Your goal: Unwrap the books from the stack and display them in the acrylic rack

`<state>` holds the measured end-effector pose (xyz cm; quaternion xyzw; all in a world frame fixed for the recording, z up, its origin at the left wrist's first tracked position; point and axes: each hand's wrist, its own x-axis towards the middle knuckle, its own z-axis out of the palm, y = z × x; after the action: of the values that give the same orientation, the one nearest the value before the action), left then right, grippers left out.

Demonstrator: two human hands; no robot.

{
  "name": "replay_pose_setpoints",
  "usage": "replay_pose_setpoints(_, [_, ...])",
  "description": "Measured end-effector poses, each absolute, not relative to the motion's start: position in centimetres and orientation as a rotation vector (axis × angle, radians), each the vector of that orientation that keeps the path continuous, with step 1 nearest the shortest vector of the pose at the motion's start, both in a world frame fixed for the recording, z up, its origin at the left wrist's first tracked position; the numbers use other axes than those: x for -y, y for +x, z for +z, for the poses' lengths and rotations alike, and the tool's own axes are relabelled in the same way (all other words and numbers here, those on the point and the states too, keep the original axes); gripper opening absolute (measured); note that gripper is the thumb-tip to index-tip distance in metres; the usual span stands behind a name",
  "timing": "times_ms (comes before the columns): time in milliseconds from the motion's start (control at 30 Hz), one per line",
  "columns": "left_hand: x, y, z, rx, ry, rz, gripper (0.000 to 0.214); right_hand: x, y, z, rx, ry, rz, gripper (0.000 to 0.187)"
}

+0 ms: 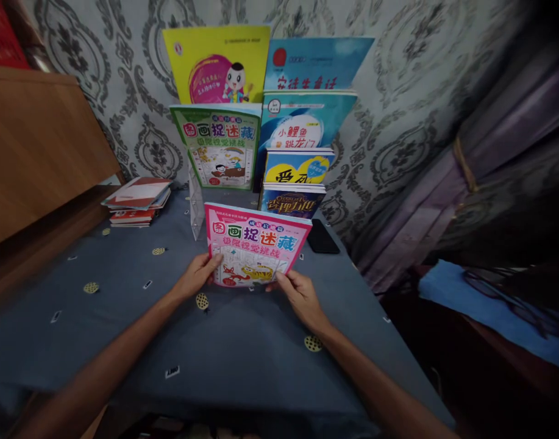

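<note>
Both hands hold a pink picture book (pixel 258 244) tilted up above the table, its cover facing me. My left hand (pixel 199 272) pinches the lower left edge, thumb on the cover. Around the lower right corner my right hand (pixel 300 296) is closed, its thumb also on the front. Just behind is a clear tiered rack (pixel 195 204) with books standing in it. A green picture book (pixel 222 146) of similar design leans at its left, below a yellow book (pixel 215 67). On the right side stand blue books (pixel 316 61) and smaller books (pixel 297 167) in steps.
A stack of thin books (pixel 137 198) lies at the left beside a wooden cabinet (pixel 41 146). To the right of the rack rests a black phone-like slab (pixel 324 236). A patterned dark cloth covers the table (pixel 242 360). Glasses (pixel 508 299) lie on blue cloth at the right.
</note>
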<state>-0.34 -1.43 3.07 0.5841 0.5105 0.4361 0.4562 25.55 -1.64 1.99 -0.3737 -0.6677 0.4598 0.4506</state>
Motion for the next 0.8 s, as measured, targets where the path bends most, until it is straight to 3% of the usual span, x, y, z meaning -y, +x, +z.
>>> replay_pose_setpoints(333, [1.4,2.3,5.8,-1.271,1.063,1.673,0.064,0.5,24.3,3.0,1.585,-0.894,1.141,0.054])
replay_pose_setpoints(567, [0.0,3.7,5.6,-1.087,0.860,1.692,0.062,-0.8,23.4,2.3,1.498,-0.872,1.362,0.060])
replay_pose_setpoints(800, [0.0,3.7,5.0,-0.910,0.839,1.674,0.058,-1.1,23.4,1.7,1.441,-0.918,1.341,0.058])
